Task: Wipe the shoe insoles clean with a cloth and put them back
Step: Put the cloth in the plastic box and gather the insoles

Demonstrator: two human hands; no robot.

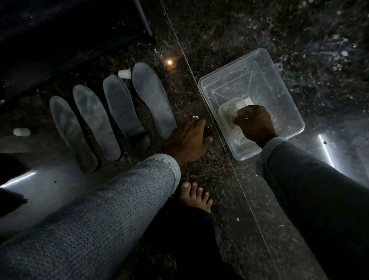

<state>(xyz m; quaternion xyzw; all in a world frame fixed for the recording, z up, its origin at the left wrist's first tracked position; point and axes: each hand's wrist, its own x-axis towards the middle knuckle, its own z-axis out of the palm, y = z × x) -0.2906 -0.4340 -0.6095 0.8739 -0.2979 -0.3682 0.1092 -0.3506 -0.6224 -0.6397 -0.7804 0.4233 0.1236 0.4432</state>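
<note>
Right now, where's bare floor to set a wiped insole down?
Free: the floor strip beyond the tub, and near the foot. Crowded: four insoles in a row, left hand at their right end. Right hand fills the tub, closed on a cloth.

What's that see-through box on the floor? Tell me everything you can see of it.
The clear plastic tub is a shallow rectangular container with rounded corners and a raised rim, no lid on it. It sits flat on the dark speckled floor, right of the four insoles, turned at an angle. Inside, the right hand is closed on a pale cloth against the bottom. Whether it holds water is unclear.
</note>
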